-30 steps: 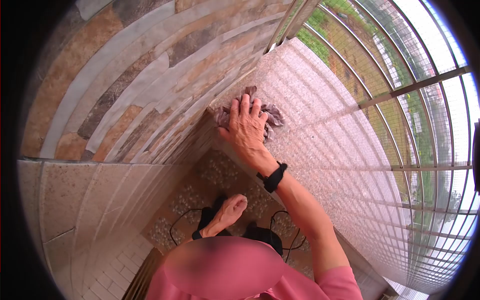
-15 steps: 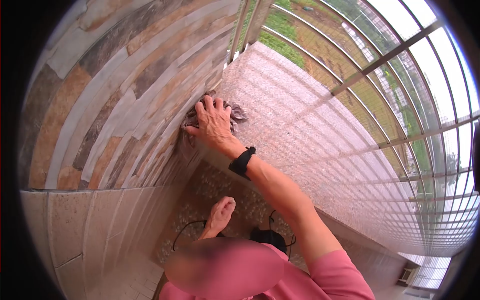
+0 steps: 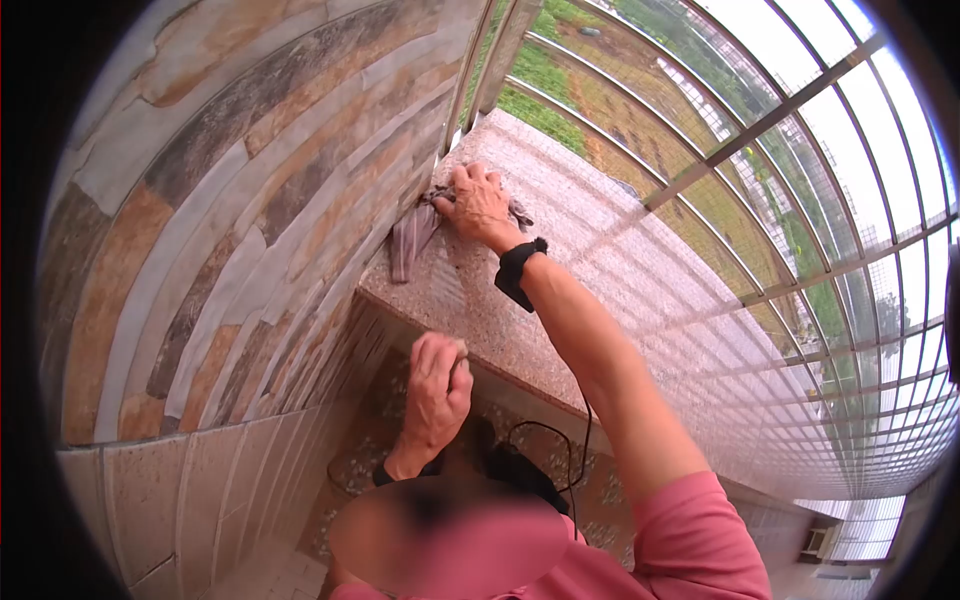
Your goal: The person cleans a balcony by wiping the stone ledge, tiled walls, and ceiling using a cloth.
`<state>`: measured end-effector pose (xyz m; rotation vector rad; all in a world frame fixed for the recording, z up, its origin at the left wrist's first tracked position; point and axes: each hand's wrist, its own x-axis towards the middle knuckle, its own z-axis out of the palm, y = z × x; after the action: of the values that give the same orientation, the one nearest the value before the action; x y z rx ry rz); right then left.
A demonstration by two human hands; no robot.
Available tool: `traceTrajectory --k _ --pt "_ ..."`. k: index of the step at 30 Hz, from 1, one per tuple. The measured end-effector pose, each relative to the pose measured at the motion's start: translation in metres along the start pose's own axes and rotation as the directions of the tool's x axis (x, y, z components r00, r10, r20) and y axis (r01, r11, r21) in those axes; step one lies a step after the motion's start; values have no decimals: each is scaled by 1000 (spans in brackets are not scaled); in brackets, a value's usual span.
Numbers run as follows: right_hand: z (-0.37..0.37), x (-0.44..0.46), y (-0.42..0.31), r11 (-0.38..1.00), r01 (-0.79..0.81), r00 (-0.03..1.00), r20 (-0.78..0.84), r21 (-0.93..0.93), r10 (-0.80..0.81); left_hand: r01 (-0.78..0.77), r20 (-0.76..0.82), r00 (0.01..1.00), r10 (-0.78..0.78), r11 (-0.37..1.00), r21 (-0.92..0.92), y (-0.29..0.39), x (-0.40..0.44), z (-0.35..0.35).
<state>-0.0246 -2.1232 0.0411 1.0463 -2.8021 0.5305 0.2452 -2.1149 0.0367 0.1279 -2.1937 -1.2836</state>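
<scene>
On the ledge (image 3: 480, 330), the cloth (image 3: 412, 245) lies long beside the wall (image 3: 270, 200), tail pointing to the front edge, its bunched part grasped under the right hand (image 3: 479, 205), beyond the clenched left hand (image 3: 434, 395).

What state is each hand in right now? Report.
Left hand: fingers curled; cannot tell if fully closed or holding anything.
Right hand: open, fingers bent over the cloth on the ledge.

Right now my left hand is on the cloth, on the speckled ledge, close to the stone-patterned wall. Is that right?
Not quite: the hand is wrong. The head view shows your right hand on the cloth, while your left hand is away from it. The cloth is on the speckled ledge, close to the stone-patterned wall.
</scene>
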Motion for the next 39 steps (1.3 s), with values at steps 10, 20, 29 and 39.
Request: traceTrajectory --k 10,20,29,39 --pt "6 52 35 999 -30 998 -53 42 33 -136 16 990 139 923 359 -53 69 50" --pt "10 120 96 992 93 995 -52 82 -89 -55 27 998 48 905 421 -50 70 53" --pt "-13 126 184 1000 1 998 -57 7 0 -53 66 997 28 902 428 -45 72 53" --pt "-43 43 233 995 -93 982 -166 -41 85 -96 59 995 77 870 484 -49 69 56"
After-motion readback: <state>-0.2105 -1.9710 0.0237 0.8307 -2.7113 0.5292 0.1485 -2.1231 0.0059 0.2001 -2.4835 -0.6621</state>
